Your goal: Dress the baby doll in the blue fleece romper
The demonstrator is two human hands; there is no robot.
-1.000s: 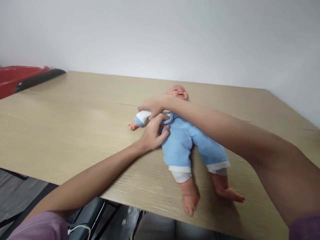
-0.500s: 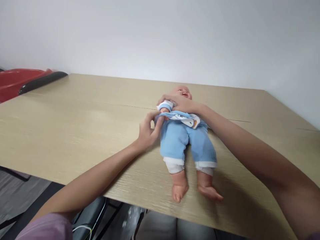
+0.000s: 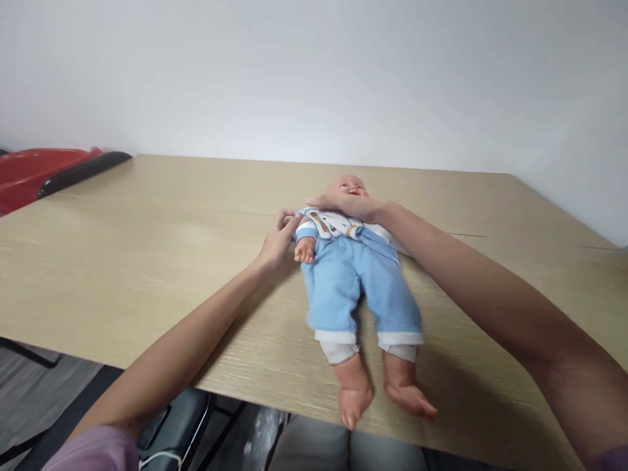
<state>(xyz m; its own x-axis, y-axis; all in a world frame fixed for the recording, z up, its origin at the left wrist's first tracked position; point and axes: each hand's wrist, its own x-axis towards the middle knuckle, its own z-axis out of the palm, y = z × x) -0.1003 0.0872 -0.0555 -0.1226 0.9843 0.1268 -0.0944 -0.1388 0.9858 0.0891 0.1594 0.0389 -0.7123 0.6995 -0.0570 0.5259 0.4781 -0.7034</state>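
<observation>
A baby doll (image 3: 343, 261) lies on its back with its feet toward me. It wears light-blue overalls (image 3: 333, 281) with a patterned white bib (image 3: 333, 224), over a white top. At the doll's shoulder on the left side of the view, my left hand (image 3: 280, 241) pinches the blue edge of the overalls between thumb and fingers. My right hand (image 3: 346, 204) lies across the upper chest, just below the doll's chin, closed at the top of the bib; its fingertips are partly hidden. The doll's hand (image 3: 305, 250) pokes out of its cuff beside the bib.
The doll rests on a wide wooden table (image 3: 171, 261) that reaches to a pale wall (image 3: 314, 78). A red plastic object with a black edge (image 3: 53, 171) stands beyond the table's left end. A dark chair (image 3: 179, 422) is below the front edge.
Both hands have shifted up and left, drawing the bib flatter over the doll's chest. The doll's hand, earlier behind the cloth, now shows outside it. The doll sits slightly lower in view.
</observation>
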